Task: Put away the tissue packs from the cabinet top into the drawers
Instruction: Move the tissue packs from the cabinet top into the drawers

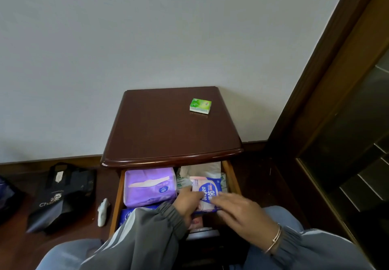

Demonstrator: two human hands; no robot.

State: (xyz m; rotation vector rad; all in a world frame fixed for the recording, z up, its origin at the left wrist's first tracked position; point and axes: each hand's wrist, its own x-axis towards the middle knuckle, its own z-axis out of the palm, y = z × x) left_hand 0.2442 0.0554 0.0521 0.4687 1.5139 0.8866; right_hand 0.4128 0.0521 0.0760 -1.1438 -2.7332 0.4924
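Observation:
A dark wooden cabinet [168,135] stands against the wall with its top drawer [116,194] pulled out. One small green tissue pack [200,106] lies on the cabinet top at the back right. Inside the drawer, a blue and pink tissue pack [209,187] sits on the right side; my left hand [187,203] grips its left edge and my right hand [237,210] lies over its near right corner, fingers on it. A large purple tissue pack [149,185] fills the drawer's left side, with a blue pack [128,215] in front of it. White packs lie behind.
A black tote bag [63,196] sits on the floor left of the cabinet, with a small white object [103,212] beside the drawer. A dark wooden door frame [328,80] rises on the right. My knees are below the drawer.

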